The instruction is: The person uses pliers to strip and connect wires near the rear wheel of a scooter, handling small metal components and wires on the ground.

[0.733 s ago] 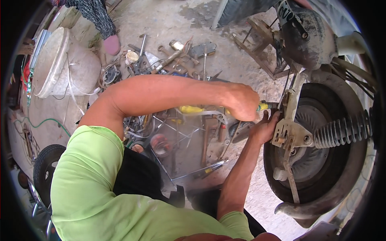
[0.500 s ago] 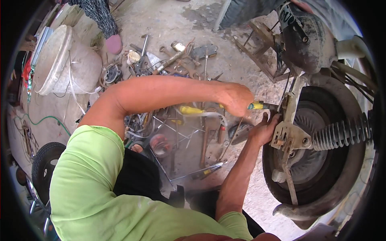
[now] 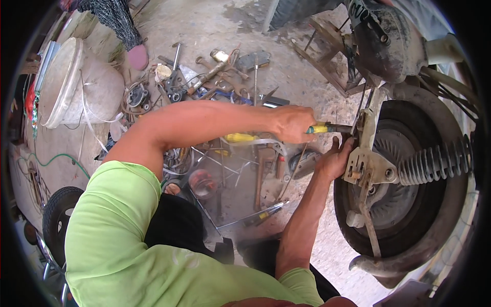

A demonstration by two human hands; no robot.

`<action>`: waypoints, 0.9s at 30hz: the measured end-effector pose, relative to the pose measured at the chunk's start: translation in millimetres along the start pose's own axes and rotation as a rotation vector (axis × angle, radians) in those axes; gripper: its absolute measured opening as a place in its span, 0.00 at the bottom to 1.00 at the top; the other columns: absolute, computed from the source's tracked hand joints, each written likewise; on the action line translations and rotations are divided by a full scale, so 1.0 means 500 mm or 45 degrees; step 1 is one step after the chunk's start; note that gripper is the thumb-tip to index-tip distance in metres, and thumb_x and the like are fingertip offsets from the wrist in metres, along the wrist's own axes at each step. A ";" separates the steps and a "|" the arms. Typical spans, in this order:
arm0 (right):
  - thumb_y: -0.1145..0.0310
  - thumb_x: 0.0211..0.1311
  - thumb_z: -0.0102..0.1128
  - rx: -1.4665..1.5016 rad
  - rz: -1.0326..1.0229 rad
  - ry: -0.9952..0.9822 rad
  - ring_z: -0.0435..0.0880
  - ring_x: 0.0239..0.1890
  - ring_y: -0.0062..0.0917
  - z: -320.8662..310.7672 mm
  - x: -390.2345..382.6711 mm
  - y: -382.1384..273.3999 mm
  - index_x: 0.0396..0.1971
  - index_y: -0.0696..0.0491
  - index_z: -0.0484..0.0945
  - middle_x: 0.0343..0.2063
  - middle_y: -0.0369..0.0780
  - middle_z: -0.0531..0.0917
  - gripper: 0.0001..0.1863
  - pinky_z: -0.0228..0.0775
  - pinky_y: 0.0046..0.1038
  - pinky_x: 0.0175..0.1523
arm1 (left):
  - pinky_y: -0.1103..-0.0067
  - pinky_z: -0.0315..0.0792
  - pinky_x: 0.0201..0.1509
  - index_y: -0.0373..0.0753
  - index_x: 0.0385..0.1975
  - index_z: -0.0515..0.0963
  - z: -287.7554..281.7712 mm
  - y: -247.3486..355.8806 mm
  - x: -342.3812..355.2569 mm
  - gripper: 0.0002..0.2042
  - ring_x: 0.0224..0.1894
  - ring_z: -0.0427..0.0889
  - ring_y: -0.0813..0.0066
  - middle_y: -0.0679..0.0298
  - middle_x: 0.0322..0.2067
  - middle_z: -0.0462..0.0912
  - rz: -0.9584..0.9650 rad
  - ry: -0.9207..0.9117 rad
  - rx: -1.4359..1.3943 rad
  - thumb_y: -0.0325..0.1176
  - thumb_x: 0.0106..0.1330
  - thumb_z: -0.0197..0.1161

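My left hand (image 3: 295,124) is closed around a pair of pliers (image 3: 321,128) with yellow and green grips. The pliers' dark jaws reach a thin rod or cable beside the metal bracket (image 3: 372,166) of a wheel. Just below the jaws, my right hand (image 3: 335,159) is raised against the bracket's edge, its fingers curled; what they grip is hidden. Behind the bracket stands the dusty black wheel (image 3: 348,215) with a finned hub (image 3: 396,192). A coil-spring shock absorber (image 3: 434,166) joins the bracket from the right.
Scattered hand tools, including a yellow-handled screwdriver (image 3: 240,137) and a hammer-like tool (image 3: 258,184), lie on the ground. A red round container (image 3: 203,183) is near my knees. At left are a whitish bucket (image 3: 97,87) and a small tyre (image 3: 59,217). Another person's patterned sleeve or trouser leg (image 3: 115,20) shows above.
My left hand and the pliers have shifted slightly left, away from the bracket. My right hand stays at the bracket's edge. The whole view has shifted a little.
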State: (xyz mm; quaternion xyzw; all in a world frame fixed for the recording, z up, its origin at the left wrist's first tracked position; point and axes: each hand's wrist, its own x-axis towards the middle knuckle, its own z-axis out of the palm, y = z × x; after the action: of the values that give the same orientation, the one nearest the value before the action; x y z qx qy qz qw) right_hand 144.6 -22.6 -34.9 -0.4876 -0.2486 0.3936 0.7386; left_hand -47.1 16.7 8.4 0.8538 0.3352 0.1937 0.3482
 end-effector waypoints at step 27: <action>0.67 0.71 0.58 0.028 0.054 0.004 0.76 0.52 0.23 -0.018 0.002 0.003 0.55 0.58 0.74 0.53 0.39 0.78 0.17 0.74 0.31 0.52 | 0.63 0.75 0.47 0.28 0.36 0.82 -0.072 0.137 -0.004 0.22 0.43 0.85 0.48 0.43 0.35 0.85 -0.615 -0.372 -0.191 0.46 0.65 0.61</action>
State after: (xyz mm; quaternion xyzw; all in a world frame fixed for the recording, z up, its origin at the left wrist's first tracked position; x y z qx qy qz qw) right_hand 151.1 -26.1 -40.0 -0.4852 -0.2326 0.4111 0.7359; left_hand -39.0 -4.5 82.4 0.7399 0.4599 0.0043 0.4909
